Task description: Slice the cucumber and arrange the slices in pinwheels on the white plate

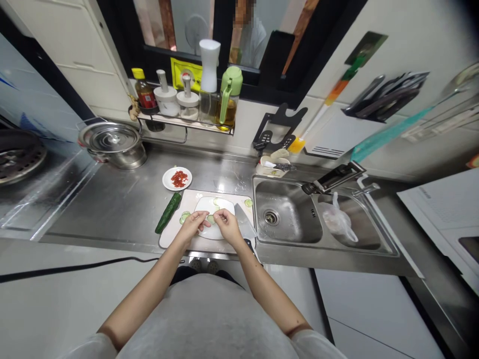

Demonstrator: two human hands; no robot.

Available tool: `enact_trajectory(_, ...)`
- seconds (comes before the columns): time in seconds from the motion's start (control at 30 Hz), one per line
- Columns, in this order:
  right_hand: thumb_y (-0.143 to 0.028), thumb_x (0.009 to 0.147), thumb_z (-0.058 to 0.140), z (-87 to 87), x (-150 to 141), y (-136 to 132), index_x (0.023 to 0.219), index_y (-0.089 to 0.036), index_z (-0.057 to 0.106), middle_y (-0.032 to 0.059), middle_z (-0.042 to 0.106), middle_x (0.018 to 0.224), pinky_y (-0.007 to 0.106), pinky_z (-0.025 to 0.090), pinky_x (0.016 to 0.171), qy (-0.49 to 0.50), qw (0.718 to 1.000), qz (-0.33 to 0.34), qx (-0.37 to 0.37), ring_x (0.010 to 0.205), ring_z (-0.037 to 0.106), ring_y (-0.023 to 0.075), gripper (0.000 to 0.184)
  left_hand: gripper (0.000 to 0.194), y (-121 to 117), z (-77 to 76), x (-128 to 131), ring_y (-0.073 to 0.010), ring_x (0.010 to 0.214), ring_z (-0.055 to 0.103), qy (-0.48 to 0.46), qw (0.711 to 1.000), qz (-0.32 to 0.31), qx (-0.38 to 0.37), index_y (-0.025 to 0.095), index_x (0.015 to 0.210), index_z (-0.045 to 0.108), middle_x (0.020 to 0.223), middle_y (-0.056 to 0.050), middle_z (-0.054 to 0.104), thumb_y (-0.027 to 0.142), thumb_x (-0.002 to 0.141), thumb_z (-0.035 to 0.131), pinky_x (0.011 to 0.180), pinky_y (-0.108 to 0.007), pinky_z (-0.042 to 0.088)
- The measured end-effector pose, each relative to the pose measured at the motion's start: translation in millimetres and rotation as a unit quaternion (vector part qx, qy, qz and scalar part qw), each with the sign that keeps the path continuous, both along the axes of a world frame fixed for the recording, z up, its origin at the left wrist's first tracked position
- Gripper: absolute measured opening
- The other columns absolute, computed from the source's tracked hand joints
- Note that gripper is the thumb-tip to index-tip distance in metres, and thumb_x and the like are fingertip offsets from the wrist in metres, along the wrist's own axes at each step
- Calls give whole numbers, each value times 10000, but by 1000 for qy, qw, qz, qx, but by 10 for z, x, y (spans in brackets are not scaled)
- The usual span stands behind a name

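While the left hand (194, 224) curls close by, the right hand (227, 225) pinches a cucumber slice (211, 219), the nearer of the two, with the slice just left of its fingertips, over the white plate (201, 203) near the bench's (112, 219) near edge. Does the left touch it, or hold anything? Too small to say! The slice's tilt and long axis are unclear too. The whole cucumber (168, 213) slants along the board's (169, 241) left edge; right forearm hides some of the knife's (244, 221) handle, and hands cover plate parts.
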State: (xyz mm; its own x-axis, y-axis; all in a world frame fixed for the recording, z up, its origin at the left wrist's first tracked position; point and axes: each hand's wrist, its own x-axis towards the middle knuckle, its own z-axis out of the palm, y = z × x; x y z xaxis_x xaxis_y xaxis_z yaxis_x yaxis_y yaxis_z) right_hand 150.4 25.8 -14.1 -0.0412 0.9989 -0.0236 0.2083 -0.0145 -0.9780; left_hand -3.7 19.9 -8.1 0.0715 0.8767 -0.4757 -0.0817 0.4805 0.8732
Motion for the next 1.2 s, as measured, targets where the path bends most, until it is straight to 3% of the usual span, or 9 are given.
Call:
enact_trajectory(0.17, -380, 823, 550, 44, 7, -92, 788, -189, 615, 10, 639, 774, 262, 439, 719, -21, 1000, 17, 7, 741, 560, 144, 205, 561, -26, 35, 21, -58, 522, 439, -15, 999, 3, -41, 174, 1092, 633, 766, -24, 678, 548, 676, 677, 471, -174, 223)
enact_trajectory(0.53, -355, 821, 546, -50, -4, -181, 777, -191, 617, 12, 656, 763, 270, 445, 730, -27, 1000, 12, 0, 738, 573, 147, 184, 550, -29, 12, 23, -63, 558, 465, -19, 999, 16, -42, 187, 1099, 640, 780, -10, 661, 409, 606, 734, 476, -173, 251)
enact_trajectory(0.73, -361, 749, 587, -113, -41, -133, 722, -195, 598, -5, 605, 680, 272, 447, 687, 14, 999, -14, -47, 665, 534, 137, 169, 551, 17, -11, 18, -64, 518, 419, -22, 999, 31, 1, 169, 1051, 642, 600, 48, 549, 383, 560, 775, 465, -184, 221)
enact_trajectory(1.2, -339, 684, 612, -154, -78, -34, 704, -183, 580, -31, 568, 574, 186, 379, 467, 105, 972, -23, -207, 533, 507, 95, 161, 495, 137, -162, 5, -97, 663, 548, -45, 995, 27, 88, 176, 1025, 638, 700, 39, 587, 345, 576, 765, 689, -235, 411)
